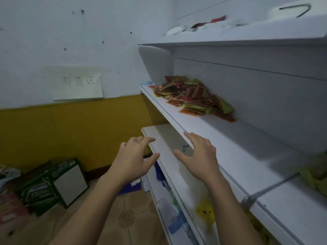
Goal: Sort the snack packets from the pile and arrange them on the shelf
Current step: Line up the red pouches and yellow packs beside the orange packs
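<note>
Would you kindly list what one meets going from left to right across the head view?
From the left: cartons on the floor → left hand → right hand → metal rod on the shelf.

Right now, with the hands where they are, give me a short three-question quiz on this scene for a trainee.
1. True or false: the left hand and the right hand are both open and empty.
2. The pile of snack packets lies: A in the left hand; B on the middle shelf; C in the right hand.
3. Fill in: the paper sign hangs on the ____.
Key: 1 true; 2 B; 3 wall.
</note>
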`<action>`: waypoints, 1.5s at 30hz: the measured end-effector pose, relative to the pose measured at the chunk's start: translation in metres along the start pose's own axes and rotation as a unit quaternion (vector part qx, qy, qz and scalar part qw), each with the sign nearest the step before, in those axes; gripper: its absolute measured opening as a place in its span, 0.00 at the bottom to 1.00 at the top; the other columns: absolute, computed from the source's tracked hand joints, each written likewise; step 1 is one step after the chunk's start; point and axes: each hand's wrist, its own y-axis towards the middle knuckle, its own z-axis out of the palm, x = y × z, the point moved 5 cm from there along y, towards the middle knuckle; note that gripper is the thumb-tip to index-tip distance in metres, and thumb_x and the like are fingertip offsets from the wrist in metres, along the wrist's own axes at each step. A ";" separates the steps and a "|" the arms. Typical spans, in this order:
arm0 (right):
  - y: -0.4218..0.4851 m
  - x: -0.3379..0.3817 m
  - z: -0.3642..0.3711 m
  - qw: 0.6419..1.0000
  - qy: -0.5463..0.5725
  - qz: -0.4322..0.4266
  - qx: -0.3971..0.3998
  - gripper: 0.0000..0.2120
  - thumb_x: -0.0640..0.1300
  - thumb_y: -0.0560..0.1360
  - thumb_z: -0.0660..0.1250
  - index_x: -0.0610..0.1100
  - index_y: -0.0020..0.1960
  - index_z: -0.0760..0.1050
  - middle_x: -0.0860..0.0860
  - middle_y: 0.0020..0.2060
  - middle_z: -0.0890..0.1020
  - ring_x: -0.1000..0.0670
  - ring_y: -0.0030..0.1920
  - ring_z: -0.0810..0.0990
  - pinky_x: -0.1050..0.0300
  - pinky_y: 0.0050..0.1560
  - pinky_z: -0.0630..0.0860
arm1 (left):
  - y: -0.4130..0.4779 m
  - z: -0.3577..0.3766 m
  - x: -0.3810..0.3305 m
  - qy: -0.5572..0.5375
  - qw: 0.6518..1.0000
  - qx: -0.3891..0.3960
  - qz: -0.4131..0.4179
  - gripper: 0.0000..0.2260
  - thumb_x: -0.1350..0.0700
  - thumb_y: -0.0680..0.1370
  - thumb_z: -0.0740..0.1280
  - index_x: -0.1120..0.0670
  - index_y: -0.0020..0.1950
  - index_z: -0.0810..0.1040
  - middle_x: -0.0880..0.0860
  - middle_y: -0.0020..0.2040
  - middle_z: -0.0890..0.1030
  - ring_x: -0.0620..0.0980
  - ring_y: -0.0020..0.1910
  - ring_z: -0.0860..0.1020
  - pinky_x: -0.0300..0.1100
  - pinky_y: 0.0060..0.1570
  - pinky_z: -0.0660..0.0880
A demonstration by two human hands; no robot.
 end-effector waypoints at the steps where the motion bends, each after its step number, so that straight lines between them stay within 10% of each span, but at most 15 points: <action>1: 0.012 -0.003 0.003 1.000 0.004 0.005 -0.003 0.34 0.64 0.74 0.65 0.55 0.76 0.61 0.55 0.75 0.65 0.50 0.74 0.60 0.46 0.75 0.58 | 0.012 0.003 0.005 0.000 1.000 -0.001 0.001 0.23 0.38 0.80 0.59 0.42 0.74 0.64 0.43 0.71 0.70 0.45 0.72 0.64 0.49 0.68 0.62; 29: 0.346 0.061 0.177 0.993 -0.093 0.052 -0.046 0.31 0.62 0.76 0.65 0.54 0.76 0.63 0.53 0.74 0.66 0.50 0.74 0.60 0.50 0.74 0.56 | 0.338 0.053 0.263 -0.083 0.992 0.034 0.094 0.23 0.38 0.80 0.60 0.42 0.74 0.64 0.43 0.70 0.70 0.45 0.70 0.65 0.47 0.66 0.64; 45: 0.514 -0.012 0.200 0.981 -0.108 0.142 -0.080 0.30 0.58 0.75 0.66 0.54 0.75 0.65 0.51 0.73 0.68 0.45 0.72 0.64 0.46 0.70 0.61 | 0.521 0.133 0.247 -0.070 0.980 0.075 0.171 0.23 0.39 0.80 0.60 0.44 0.74 0.66 0.46 0.71 0.72 0.49 0.69 0.68 0.50 0.66 0.67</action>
